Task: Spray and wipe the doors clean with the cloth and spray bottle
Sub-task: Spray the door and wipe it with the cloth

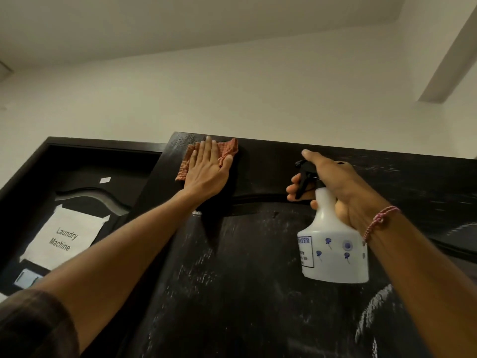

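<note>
The person reaches high; the left hand (206, 169) lies flat, fingers straight, pressing the cloth (228, 148) against the door (258, 267) just under its top edge; corners of the cloth poke out beside the fingertips and left of the palm. Well apart to the right of that hand, the right hand (335, 187) is wrapped round the neck of the bottle (333, 251), fingers curled over the black trigger (303, 182), thumb lying up along the top; the nozzle faces left, toward the other hand; the white body hangs below the fist, close to the door, though I cannot tell whether it touches. A pink bracelet (379, 220) sits on that wrist.

Below and between the hands the door shows pale streaks and speckles, thick lower down and out beyond the right hand; the patch beneath the left wrist looks darker. I'd judge the wiping step is in hand, up at the top, with most of the door yet to do.

The next move, as I see it, calls for a firm flat drag of the cloth toward the right hand, then downward; any fresh squirt wants the nozzle aimed clear of the left hand. Past the left forearm a second door (85, 174) carries a paper sign (64, 236) reading "Laundry Machine"; going by the task, it needs cleaning too.
</note>
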Tool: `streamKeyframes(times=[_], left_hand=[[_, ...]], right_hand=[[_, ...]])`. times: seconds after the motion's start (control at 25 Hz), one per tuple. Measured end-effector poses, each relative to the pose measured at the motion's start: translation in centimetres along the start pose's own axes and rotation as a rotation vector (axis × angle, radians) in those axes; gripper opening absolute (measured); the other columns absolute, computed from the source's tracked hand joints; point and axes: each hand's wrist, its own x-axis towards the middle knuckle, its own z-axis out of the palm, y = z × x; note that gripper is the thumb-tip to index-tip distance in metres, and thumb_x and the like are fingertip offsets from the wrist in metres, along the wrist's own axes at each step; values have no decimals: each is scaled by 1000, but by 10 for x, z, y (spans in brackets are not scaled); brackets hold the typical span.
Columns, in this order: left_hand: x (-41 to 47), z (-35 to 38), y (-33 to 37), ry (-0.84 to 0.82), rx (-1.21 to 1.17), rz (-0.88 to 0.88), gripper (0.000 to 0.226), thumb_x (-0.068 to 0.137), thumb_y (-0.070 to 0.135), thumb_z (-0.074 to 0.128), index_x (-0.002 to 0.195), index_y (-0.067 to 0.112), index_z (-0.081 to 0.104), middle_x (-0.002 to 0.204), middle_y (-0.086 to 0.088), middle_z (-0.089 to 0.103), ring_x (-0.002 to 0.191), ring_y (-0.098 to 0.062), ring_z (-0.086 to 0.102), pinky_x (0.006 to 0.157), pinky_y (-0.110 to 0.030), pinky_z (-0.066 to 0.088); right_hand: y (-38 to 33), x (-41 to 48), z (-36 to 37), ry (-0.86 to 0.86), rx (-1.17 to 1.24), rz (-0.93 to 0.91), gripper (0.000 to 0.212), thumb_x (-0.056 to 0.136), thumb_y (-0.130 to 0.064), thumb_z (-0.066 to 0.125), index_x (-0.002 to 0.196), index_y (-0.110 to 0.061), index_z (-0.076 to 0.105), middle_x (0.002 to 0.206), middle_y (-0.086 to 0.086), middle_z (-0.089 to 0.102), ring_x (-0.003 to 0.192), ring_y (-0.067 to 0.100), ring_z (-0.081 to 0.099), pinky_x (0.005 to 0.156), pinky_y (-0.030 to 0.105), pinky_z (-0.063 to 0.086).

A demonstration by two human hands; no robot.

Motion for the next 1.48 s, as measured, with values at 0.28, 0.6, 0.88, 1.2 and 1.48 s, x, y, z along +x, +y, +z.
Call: streamKeyframes(times=[0.28,0.6,0.88,1.2,1.48], left_hand=[[46,-20,-30,-29,66,124,74,108,59,13,166,19,-9,174,2,-18,158,-11,-18,128,-36,-15],[8,-5,-17,-104,187,671,69,108,58,16,166,28,-8,172,10,-18,157,-5,-22,130,-35,-13],[-39,-34,-97,-225,251,762,68,110,52,23,166,30,-8,172,16,-19,159,-8,-18,130,-36,-11],[36,-19,-21,-102,69,258,71,105,61,13,165,30,-9,172,12,-19,156,-6,-21,129,-37,-14],[22,13,63,-133,123,481,72,107,59,12,165,26,-12,172,7,-22,157,-10,-24,130,-41,-12]], right_hand=[[6,15,32,50,37,-41,53,103,-57,55,98,-9,76,87,12,82,81,28,81,63,33,51],[-1,18,26,113,16,-46,50,103,-55,56,96,-9,74,86,13,82,71,26,81,52,29,48],[-7,-5,5,140,-8,-20,47,103,-52,58,93,-8,74,83,14,80,69,28,79,52,30,46],[-20,-16,-21,173,32,-20,45,102,-52,60,90,-10,72,76,11,79,82,35,79,47,30,43],[-17,-11,-25,147,51,-24,48,101,-54,59,91,-10,73,82,13,80,84,34,81,43,28,44]])
